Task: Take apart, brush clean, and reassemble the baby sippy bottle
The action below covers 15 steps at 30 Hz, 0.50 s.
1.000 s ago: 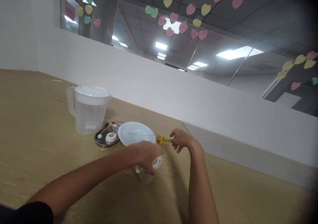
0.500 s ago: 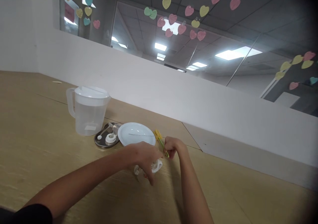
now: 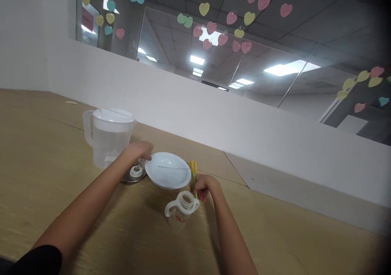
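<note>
Head view: right hand point(image 3: 206, 184) pinches yellow-topped green stem point(image 3: 193, 179), best steered clear of bottle point(image 3: 180, 218); left hand point(image 3: 139, 149) by plate point(image 3: 168, 181), fingers unclear.

Glossy, smooth white plate point(image 3: 168, 170); at its ten o'clock, translucent plastic jug point(image 3: 106, 140); at nine, shiny metal tray point(image 3: 133, 180); at five, clear bottle point(image 3: 182, 214) with smooth white collar. Wood-look table point(image 3: 146, 238), matt wall point(image 3: 171, 94).

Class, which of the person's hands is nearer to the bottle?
Right. The right hand is just beyond the bottle, to its right; the left hand is farther away, by the plate's left edge.
</note>
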Each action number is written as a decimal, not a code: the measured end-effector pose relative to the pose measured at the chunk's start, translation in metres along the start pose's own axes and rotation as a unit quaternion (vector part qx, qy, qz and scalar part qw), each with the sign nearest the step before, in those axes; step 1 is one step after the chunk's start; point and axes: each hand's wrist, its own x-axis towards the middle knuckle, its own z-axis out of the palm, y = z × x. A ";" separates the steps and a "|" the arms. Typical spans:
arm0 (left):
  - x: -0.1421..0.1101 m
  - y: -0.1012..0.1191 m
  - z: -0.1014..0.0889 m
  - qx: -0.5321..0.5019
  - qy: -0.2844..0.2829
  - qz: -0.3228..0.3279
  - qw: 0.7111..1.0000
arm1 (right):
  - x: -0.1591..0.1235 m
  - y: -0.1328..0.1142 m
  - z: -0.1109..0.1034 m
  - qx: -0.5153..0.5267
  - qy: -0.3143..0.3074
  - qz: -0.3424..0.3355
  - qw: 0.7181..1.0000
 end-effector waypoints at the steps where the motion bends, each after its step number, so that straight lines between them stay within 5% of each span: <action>1: 0.003 -0.006 0.002 -0.002 -0.011 -0.013 1.000 | -0.002 0.000 -0.001 0.004 0.005 -0.006 1.000; 11: 0.018 -0.036 0.024 -0.067 -0.067 -0.129 0.987 | -0.027 0.011 -0.024 0.079 0.158 -0.098 0.979; 15: 0.025 -0.038 0.039 -0.090 -0.020 -0.136 0.986 | -0.021 0.008 -0.026 0.109 0.231 -0.126 0.959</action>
